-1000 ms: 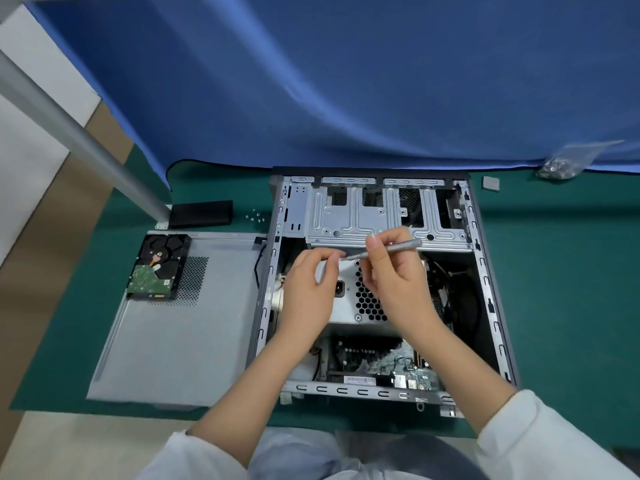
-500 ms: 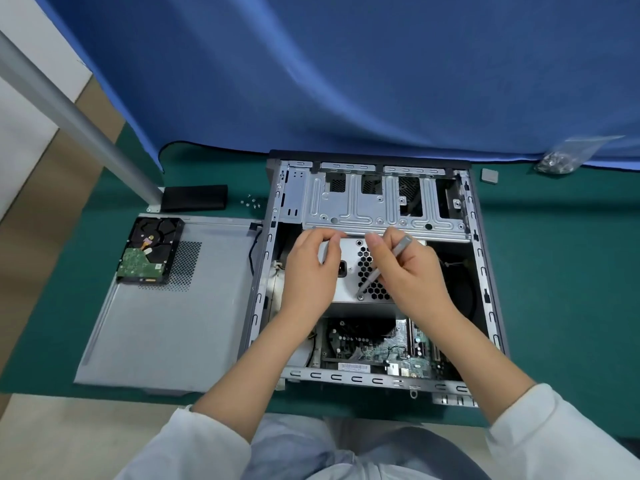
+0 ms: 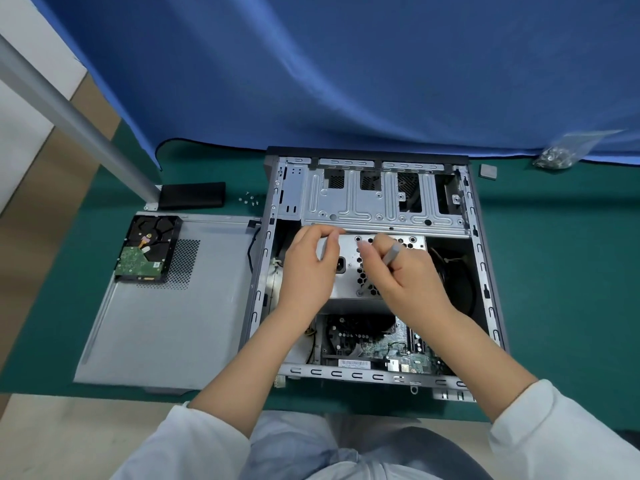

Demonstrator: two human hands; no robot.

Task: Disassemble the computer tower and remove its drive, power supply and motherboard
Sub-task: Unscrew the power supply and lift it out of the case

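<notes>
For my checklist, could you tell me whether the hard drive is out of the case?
Out: the hard drive lies on the side panel.

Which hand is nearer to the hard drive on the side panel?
Left. The left hand is inside the case, closer to the hard drive; the right hand is farther right.

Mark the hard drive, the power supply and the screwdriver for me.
hard drive (image 3: 147, 249): head view, on its green circuit board.
power supply (image 3: 348, 252): head view, bare metal face between the hands.
screwdriver (image 3: 392, 253): head view, grey handle showing above the right hand's fingers.
</notes>
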